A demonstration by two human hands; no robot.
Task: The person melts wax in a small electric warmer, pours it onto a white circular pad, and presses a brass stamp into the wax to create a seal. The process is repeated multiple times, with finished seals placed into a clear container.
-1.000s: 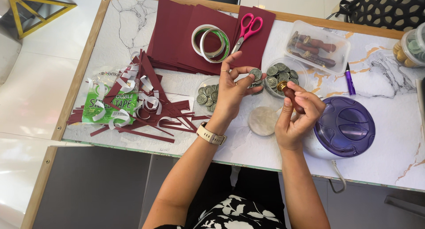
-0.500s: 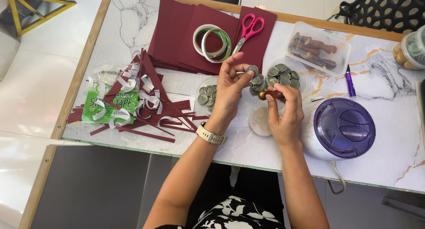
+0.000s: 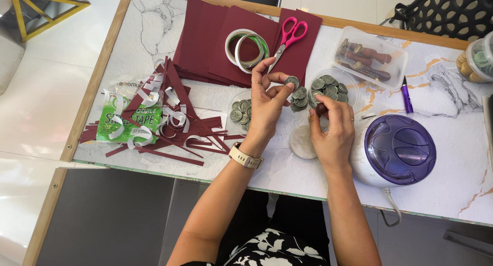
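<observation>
Left hand [image 3: 267, 99] pinches a small round silvery seal [image 3: 292, 81] by its rim: looks light, rigid, maybe brittle. Right hand [image 3: 331, 127] grips something dark, can't tell what.

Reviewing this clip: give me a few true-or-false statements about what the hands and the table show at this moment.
1. The left hand pinches a small round grey seal at its fingertips. True.
2. The pink-handled scissors lie on the bare marble. False: they lie on the dark red paper sheets.
3. The right hand rests beside the purple-lidded appliance. True.
4. The tape rolls sit inside the clear box of sticks. False: they lie on the red sheets.
5. The left wrist wears a pale watch. True.
</observation>
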